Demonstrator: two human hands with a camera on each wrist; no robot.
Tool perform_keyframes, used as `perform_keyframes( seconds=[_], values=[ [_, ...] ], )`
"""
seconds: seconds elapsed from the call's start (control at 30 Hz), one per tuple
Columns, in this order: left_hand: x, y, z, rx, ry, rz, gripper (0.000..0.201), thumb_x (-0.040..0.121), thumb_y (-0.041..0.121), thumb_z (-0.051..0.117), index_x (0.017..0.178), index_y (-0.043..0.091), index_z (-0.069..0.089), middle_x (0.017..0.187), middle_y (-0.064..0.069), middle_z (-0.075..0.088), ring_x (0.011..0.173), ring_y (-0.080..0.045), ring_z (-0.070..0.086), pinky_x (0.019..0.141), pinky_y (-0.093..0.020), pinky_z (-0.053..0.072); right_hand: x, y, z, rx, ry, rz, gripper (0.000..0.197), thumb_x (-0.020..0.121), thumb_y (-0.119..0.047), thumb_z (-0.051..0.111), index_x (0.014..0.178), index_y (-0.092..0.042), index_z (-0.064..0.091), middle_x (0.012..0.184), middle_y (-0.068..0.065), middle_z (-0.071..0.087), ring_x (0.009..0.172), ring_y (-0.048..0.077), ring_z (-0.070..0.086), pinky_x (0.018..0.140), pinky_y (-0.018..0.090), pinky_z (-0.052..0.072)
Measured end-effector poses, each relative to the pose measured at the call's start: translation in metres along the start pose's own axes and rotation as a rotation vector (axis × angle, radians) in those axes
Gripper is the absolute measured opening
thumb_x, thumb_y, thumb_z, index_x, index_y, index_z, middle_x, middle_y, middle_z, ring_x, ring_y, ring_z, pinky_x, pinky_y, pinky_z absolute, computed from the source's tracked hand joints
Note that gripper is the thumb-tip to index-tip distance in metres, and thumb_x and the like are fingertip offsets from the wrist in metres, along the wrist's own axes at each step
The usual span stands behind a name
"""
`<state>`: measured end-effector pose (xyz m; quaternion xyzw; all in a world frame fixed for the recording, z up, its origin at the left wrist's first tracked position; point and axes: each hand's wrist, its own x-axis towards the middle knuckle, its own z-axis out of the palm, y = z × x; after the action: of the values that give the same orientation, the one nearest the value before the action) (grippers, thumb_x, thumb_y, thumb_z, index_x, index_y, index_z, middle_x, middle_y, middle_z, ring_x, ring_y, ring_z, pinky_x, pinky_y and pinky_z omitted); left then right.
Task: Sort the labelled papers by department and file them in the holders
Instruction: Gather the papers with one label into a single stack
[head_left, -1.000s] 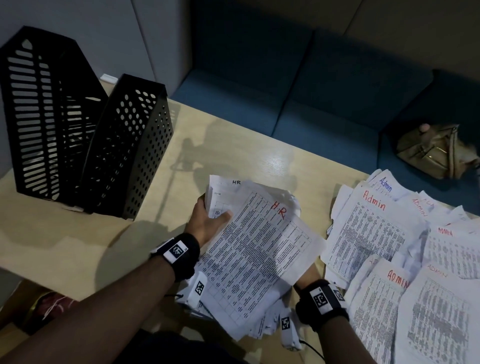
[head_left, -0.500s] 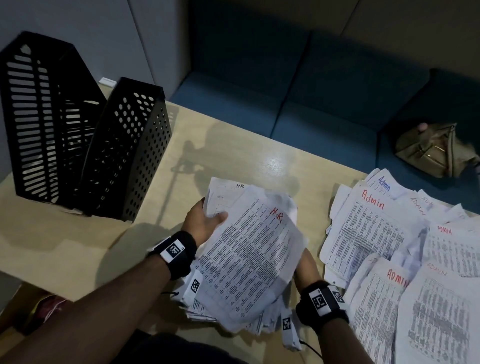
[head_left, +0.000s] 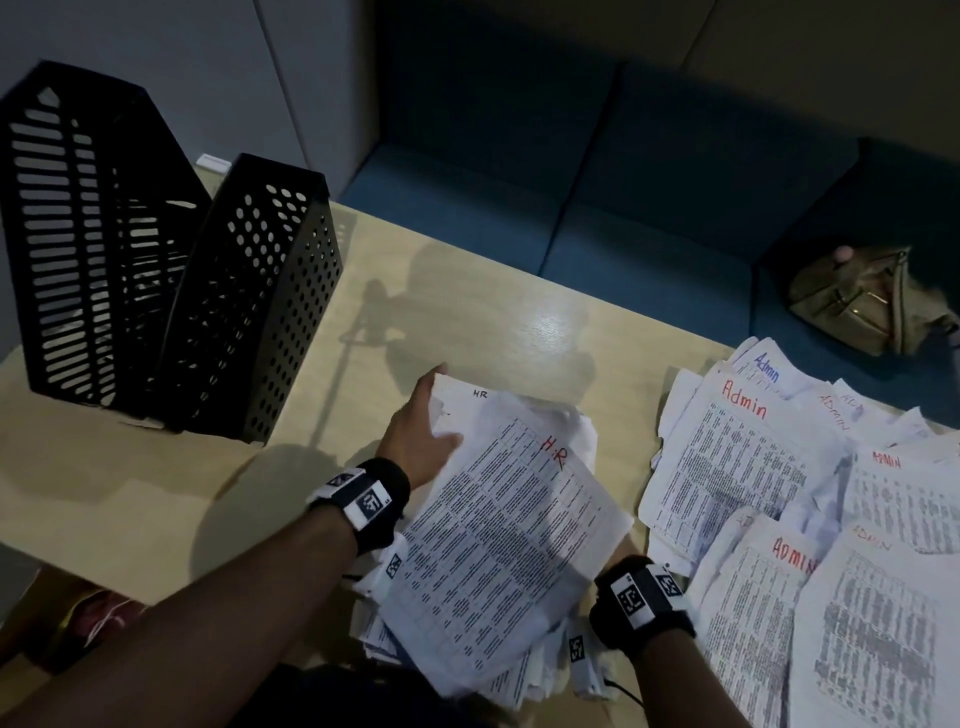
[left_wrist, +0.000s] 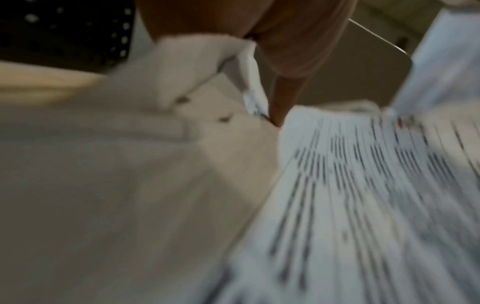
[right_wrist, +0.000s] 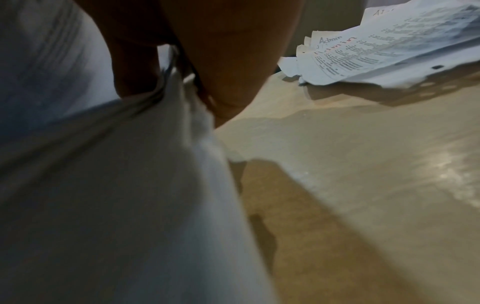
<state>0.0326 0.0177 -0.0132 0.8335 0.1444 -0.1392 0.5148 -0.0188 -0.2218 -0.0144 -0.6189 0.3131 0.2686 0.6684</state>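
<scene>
A pale wooden desk (head_left: 171, 488) sits in a dim corner against a blue upholstered bench (head_left: 597, 208). The fingers (head_left: 423, 400) of my left hand (head_left: 415, 441) lie along the left edge of the HR stack (head_left: 509, 525), thumb curled over its top sheet, so I grip that side. My right hand (head_left: 621, 551) is mostly hidden beneath the stack's lower right corner; the right wrist view shows its fingers (right_wrist: 135, 78) and thumb pinching the paper edge between them. The top sheet is printed in dense table rows and marked "H.R" in red; a sheet behind it reads "HR" in black. The stack is tilted, near the desk's front edge. Just to the right lies the spread Admin pile (head_left: 810, 525), sheets labelled "Admin" and "ADMIN" in red and one in blue. Two black perforated holders (head_left: 171, 280) stand side by side at the desk's far left, well apart from the papers. A tan bag (head_left: 862, 301) rests on the bench.
</scene>
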Motion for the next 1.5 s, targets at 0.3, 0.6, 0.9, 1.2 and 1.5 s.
perform_keyframes(
  seconds=[0.3, 0.6, 0.9, 1.2, 1.5],
  values=[
    [0.005, -0.006, -0.008, -0.149, 0.041, -0.088, 0.078, 0.084, -0.007, 0.066, 0.145, 0.028, 0.033, 0.151, -0.009, 0.040, 0.141, -0.010, 0.033, 0.089, -0.016, 0.040, 0.001, -0.012, 0.006, 0.144, -0.007, -0.251, 0.088, 0.077, -0.080, 0.031, 0.121, -0.008, 0.058, 0.116, 0.012, 0.068, 0.107, 0.028, 0.065, 0.083, 0.035, 0.053],
    [-0.009, -0.003, 0.005, 0.039, -0.054, -0.110, 0.106, 0.066, 0.021, 0.087, 0.150, 0.025, 0.023, 0.146, -0.009, 0.045, 0.132, -0.026, 0.044, 0.102, -0.029, 0.040, -0.002, -0.011, 0.005, 0.273, -0.114, -0.042, 0.069, 0.081, -0.078, 0.029, 0.118, -0.031, 0.062, 0.108, 0.012, 0.072, 0.100, 0.037, 0.064, 0.085, 0.048, 0.051],
    [0.006, -0.017, -0.012, -0.051, 0.014, -0.213, 0.075, 0.081, 0.002, 0.067, 0.144, 0.015, 0.029, 0.127, -0.009, 0.059, 0.106, -0.024, 0.058, 0.090, -0.030, 0.047, 0.010, 0.003, -0.010, -0.048, -0.165, -0.317, 0.067, 0.082, -0.024, 0.070, 0.140, -0.028, 0.038, 0.128, 0.002, 0.058, 0.109, 0.013, 0.061, 0.086, 0.028, 0.051],
    [0.005, 0.000, -0.002, -0.075, -0.126, -0.014, 0.069, 0.088, 0.025, 0.067, 0.145, 0.034, 0.030, 0.144, 0.006, 0.043, 0.138, -0.014, 0.034, 0.106, -0.028, 0.033, 0.021, -0.017, 0.007, -0.772, 0.258, -0.261, 0.041, 0.088, -0.059, 0.050, 0.073, -0.020, 0.053, 0.067, -0.003, 0.056, 0.064, 0.018, 0.055, 0.050, 0.022, 0.034],
    [0.002, 0.013, -0.005, -0.087, -0.303, 0.119, 0.068, 0.081, 0.011, 0.047, 0.130, 0.056, 0.038, 0.131, -0.001, 0.059, 0.097, -0.029, 0.066, 0.084, -0.051, 0.056, 0.020, -0.023, 0.006, -0.555, 0.264, -0.540, 0.081, 0.086, -0.022, 0.069, 0.144, -0.037, 0.015, 0.148, 0.002, 0.037, 0.129, 0.016, 0.040, 0.108, 0.036, 0.034]
  ],
)
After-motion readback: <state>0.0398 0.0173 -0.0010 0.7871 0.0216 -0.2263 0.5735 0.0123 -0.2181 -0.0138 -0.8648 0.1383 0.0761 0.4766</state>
